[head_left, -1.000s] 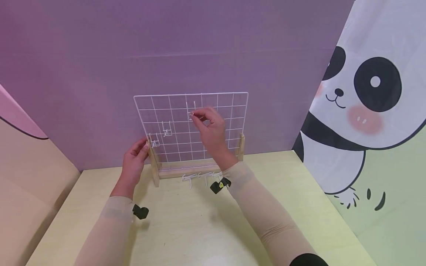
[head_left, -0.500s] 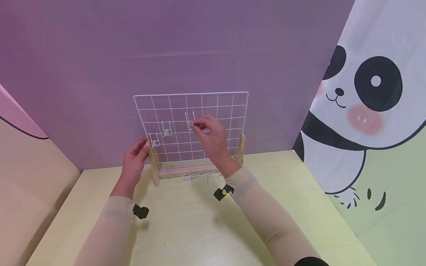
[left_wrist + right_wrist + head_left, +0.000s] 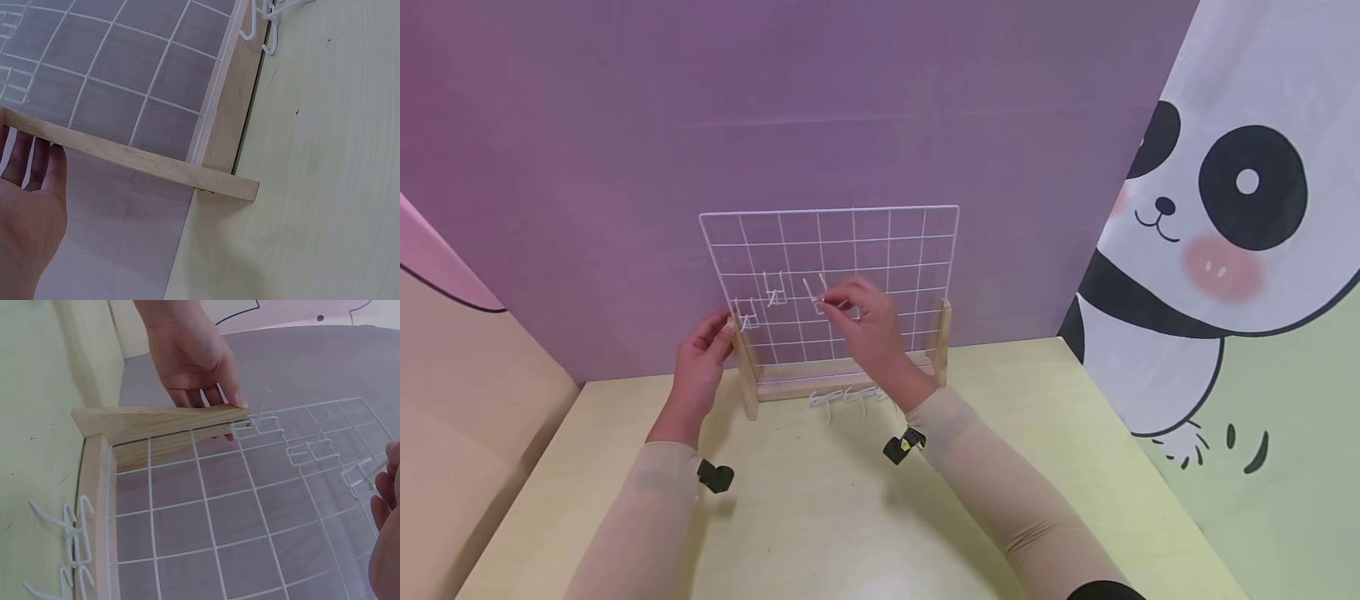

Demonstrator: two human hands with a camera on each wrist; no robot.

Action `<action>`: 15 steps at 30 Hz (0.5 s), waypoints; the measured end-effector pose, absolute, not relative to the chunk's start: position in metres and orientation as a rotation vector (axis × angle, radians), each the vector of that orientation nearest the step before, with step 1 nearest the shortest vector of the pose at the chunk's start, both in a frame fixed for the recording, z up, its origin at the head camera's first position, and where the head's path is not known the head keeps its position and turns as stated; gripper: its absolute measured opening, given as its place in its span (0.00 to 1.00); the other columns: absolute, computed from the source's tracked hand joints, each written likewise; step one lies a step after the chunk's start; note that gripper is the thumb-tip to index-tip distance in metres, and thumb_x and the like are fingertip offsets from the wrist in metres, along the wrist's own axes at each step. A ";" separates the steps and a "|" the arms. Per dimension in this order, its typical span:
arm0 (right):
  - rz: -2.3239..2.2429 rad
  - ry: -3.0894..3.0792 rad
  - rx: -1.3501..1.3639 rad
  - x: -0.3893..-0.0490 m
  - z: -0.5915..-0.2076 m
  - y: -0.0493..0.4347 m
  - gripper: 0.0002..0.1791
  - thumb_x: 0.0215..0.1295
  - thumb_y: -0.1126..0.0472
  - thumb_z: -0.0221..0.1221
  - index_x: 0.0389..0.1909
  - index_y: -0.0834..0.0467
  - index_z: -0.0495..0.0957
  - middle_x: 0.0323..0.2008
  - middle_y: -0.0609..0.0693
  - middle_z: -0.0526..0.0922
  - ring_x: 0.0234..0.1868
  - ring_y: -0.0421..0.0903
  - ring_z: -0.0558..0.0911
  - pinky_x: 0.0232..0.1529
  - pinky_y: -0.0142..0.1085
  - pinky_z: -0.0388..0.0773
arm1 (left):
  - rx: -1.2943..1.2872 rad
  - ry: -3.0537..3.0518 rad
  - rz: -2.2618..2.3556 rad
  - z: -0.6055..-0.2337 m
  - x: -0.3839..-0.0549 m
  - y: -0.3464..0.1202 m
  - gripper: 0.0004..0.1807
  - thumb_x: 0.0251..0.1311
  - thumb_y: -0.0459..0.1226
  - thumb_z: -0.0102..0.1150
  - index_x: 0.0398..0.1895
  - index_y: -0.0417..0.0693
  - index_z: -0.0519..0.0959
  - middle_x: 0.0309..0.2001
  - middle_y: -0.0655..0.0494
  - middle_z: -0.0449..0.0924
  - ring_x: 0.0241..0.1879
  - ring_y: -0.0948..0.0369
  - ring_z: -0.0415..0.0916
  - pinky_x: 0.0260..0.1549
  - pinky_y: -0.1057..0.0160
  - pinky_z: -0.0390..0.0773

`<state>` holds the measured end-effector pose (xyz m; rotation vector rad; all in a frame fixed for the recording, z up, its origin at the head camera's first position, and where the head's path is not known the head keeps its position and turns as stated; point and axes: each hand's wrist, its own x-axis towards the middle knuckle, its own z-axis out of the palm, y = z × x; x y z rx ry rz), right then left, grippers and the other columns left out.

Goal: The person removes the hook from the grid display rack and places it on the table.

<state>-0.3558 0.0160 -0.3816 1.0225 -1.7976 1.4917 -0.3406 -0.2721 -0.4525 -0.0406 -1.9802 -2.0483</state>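
Observation:
A white wire grid panel (image 3: 910,207) stands upright in a wooden stand on the table. My left hand (image 3: 698,367) grips the stand's left post (image 3: 746,375) near its top, thumb in front and fingers reaching behind, as the right wrist view shows. My right hand (image 3: 876,329) pinches a white wire hook (image 3: 357,478) in front of the middle of the grid; its two prongs point up and tilt left. Whether this hook touches the wires I cannot tell. Two similar hooks hang on the grid's left part, an upper hook (image 3: 312,451) and a lower hook (image 3: 257,427).
Several loose white hooks (image 3: 827,398) lie in a row on the table along the stand's base bar; my right forearm partly covers the rightmost. The pale table (image 3: 820,517) extends toward me. A purple backdrop (image 3: 625,167) rises behind the grid, with a panda-print wall to the right.
My right hand has moved down and slightly left with the hook, from the grid's upper part to mid-height, and the hook has tilted. The left hand has stayed on the post.

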 end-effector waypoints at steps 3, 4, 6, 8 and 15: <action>1.482 -1.822 1.041 -0.355 -0.386 0.015 0.03 0.69 0.74 0.73 0.41 0.65 0.90 0.39 0.53 0.87 0.40 0.45 0.86 0.43 0.34 0.90 | -0.051 -1.975 -2.040 -0.454 -0.341 -0.272 0.28 0.86 0.41 0.56 0.81 0.38 0.71 0.65 0.61 0.81 0.70 0.61 0.74 0.75 0.61 0.73; 1.478 -1.828 1.048 -0.355 -0.387 0.015 0.03 0.69 0.73 0.73 0.41 0.65 0.91 0.39 0.53 0.87 0.40 0.45 0.86 0.44 0.34 0.90 | -0.052 -1.972 -2.040 -0.454 -0.341 -0.272 0.28 0.86 0.42 0.56 0.81 0.38 0.72 0.64 0.61 0.81 0.70 0.62 0.74 0.75 0.62 0.74; 1.470 -1.837 1.064 -0.354 -0.390 0.014 0.03 0.69 0.73 0.73 0.40 0.65 0.91 0.39 0.53 0.86 0.41 0.45 0.86 0.44 0.34 0.90 | -0.052 -1.963 -2.051 -0.454 -0.341 -0.272 0.27 0.86 0.42 0.56 0.81 0.39 0.72 0.65 0.62 0.81 0.69 0.63 0.75 0.75 0.62 0.74; 1.453 -1.847 1.077 -0.353 -0.392 0.013 0.03 0.69 0.72 0.74 0.40 0.64 0.91 0.39 0.52 0.86 0.42 0.46 0.86 0.45 0.34 0.89 | -0.054 -1.968 -2.049 -0.453 -0.341 -0.272 0.27 0.86 0.42 0.57 0.81 0.41 0.73 0.66 0.61 0.81 0.69 0.63 0.75 0.74 0.63 0.74; 1.448 -1.871 1.077 -0.351 -0.395 0.010 0.03 0.69 0.71 0.74 0.41 0.63 0.91 0.40 0.51 0.88 0.43 0.48 0.85 0.46 0.33 0.87 | -0.049 -2.010 -2.014 -0.451 -0.338 -0.272 0.28 0.86 0.44 0.56 0.82 0.45 0.73 0.73 0.54 0.77 0.73 0.61 0.73 0.75 0.61 0.73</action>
